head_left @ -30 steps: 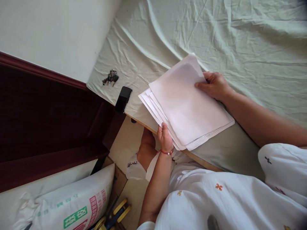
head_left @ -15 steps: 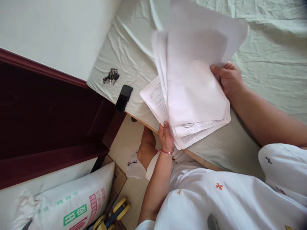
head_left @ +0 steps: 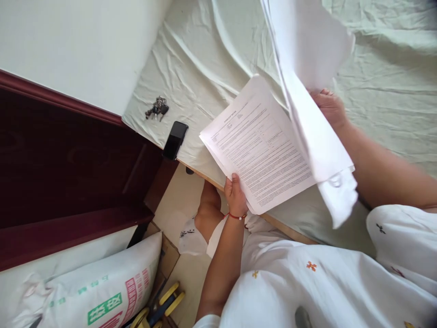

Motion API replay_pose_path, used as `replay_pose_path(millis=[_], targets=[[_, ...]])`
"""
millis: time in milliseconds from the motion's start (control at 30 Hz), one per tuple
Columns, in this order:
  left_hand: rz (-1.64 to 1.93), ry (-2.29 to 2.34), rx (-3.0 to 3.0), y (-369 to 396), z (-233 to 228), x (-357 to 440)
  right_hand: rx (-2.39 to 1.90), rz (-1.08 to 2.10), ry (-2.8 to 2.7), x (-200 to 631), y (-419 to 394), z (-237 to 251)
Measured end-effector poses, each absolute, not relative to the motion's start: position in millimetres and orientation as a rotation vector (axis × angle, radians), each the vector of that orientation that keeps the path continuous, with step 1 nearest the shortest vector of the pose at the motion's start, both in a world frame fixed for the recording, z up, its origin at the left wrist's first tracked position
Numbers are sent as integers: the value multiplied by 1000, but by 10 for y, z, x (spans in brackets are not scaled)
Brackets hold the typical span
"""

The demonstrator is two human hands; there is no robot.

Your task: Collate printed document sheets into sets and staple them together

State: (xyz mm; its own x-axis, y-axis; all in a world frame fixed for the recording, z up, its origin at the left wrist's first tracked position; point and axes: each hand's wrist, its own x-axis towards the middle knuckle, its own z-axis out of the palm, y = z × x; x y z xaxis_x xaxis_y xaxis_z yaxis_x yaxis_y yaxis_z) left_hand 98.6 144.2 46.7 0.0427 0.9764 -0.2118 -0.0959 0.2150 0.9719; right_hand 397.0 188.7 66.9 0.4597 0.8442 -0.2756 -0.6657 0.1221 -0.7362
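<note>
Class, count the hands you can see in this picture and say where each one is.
2: the left hand grips the printed sheet's near corner; the right hand, partly hidden, lifts the raised papers.

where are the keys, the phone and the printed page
keys (head_left: 157,108), head view, middle of the bunch
phone (head_left: 175,139), head view, centre of its dark face
printed page (head_left: 261,143), head view, middle of the text block

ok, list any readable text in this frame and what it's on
White printed paper sheet pinned at its corner by the left hand: dense lines and a heading, all too small to read.
Lifted white sheets at the right hand: a faint round stamp near the lower edge, blurred, unreadable.
White woven sack: green and pink characters, too blurred and cut off to quote.
Black phone and bunch of metal keys: no text visible.
</note>
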Motion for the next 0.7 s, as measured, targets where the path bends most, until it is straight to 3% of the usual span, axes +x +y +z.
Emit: replay_pose_path(millis=[700], targets=[[1117,1344,978,1479,381,887,-1208,1002,-786,3836,1898,454]])
